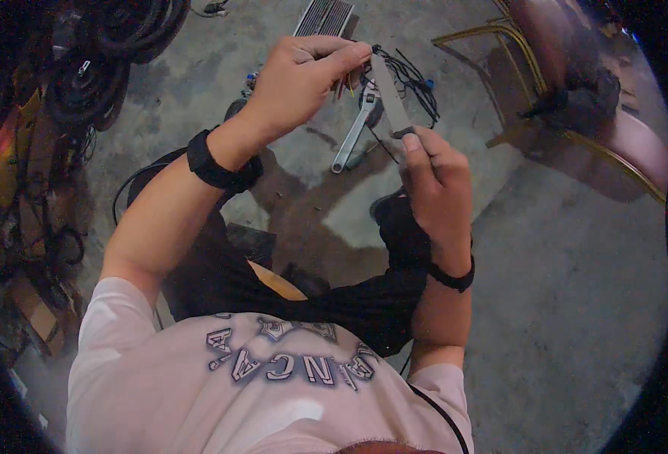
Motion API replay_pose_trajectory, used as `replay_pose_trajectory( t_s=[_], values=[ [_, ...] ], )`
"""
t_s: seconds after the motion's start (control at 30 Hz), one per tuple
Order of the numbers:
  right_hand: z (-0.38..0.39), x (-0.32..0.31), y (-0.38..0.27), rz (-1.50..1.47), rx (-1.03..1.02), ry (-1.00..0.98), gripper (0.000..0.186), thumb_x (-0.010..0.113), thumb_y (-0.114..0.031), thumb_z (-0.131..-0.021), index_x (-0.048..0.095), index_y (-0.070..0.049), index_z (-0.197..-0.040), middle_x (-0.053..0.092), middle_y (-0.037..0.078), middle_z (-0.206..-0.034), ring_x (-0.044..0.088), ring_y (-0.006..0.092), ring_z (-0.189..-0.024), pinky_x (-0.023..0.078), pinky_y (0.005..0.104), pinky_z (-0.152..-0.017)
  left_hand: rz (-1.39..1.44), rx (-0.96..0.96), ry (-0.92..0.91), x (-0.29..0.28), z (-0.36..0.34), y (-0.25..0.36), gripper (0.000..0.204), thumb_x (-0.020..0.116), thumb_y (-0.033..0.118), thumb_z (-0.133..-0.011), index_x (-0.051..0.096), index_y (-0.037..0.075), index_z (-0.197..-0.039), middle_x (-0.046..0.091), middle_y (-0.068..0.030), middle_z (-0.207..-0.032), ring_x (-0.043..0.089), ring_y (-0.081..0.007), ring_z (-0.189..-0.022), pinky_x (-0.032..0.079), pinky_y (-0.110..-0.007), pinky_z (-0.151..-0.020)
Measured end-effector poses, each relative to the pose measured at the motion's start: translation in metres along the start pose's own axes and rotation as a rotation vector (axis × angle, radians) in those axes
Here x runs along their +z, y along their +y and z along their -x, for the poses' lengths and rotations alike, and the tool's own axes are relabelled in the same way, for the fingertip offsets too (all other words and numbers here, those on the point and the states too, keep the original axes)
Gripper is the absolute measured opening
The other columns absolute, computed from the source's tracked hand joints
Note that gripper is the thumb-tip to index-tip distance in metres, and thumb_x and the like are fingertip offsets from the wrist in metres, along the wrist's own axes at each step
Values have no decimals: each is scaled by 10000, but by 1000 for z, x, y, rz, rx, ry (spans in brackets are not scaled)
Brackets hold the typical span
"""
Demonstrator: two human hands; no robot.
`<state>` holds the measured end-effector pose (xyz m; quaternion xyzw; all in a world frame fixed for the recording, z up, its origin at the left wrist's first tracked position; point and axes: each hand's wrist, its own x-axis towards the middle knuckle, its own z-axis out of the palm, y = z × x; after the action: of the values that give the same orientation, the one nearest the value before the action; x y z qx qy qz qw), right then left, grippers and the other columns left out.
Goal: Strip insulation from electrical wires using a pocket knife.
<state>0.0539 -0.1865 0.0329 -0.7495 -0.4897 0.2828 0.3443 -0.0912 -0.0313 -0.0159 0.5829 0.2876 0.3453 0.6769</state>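
Observation:
Between my two hands runs a flat grey strip [391,97], blade-like, with a dark piece at each end. My right hand [438,178] pinches its lower end between thumb and fingers. At the upper end, the thumb and forefinger of my left hand [296,85] are pressed together on the strip's tip or on something small and dark beside it; which of these is unclear. On the floor beneath lies a silver adjustable wrench [356,130], its jaw up by the strip. A tangle of black wires [418,85] spreads behind the strip, and a few coloured wire ends show below my left fingertips.
A ribbed metal block [324,18] lies on the concrete floor beyond my left hand. Gold-framed chairs [530,68] with pinkish padding stand at the right. Dark coiled hoses or tyres [95,79] and mixed clutter line the left side. My bent legs in black trousers [213,261] frame the floor.

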Motion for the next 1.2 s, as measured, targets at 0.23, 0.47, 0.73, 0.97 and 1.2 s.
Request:
replay_pose_trajectory(
  t_s=[0.23,0.47,0.73,0.97,1.2],
  values=[
    [1,1,2,-287,199,-80,229,511,-184,-982,612,16,-933,463,46,-600,433,125,-553,353,325,-513,99,-61,-42,3,-2,0,278,635,293,-937,725,30,-947,647,24,-762,534,-36,-660,405,-207,-589],
    [0,8,8,-117,45,5,227,530,-185,-975,618,24,-970,496,60,-636,447,147,-555,371,322,-524,14,-48,34,11,-1,-2,310,585,284,-960,720,16,-880,625,24,-722,503,-39,-651,382,-214,-582],
    [0,7,7,-367,76,-49,269,508,-234,-1005,605,-9,-892,414,-73,-613,346,14,-523,249,219,-464,341,-71,20,22,3,-5,321,515,272,-1001,701,21,-1072,615,43,-800,497,-23,-717,365,-194,-588],
    [-3,8,14,-298,73,-15,224,541,-171,-981,616,38,-999,521,14,-672,460,91,-605,369,281,-528,329,-26,54,28,4,-8,335,490,273,-1013,654,26,-1168,576,38,-737,403,-20,-591,318,-196,-531],
    [-13,3,22,-183,10,-22,225,555,-152,-968,632,49,-1030,573,64,-707,494,117,-624,413,298,-558,342,-22,52,24,0,-13,353,462,288,-1021,659,25,-1149,567,38,-704,354,-20,-549,279,-200,-494]
  ],
)
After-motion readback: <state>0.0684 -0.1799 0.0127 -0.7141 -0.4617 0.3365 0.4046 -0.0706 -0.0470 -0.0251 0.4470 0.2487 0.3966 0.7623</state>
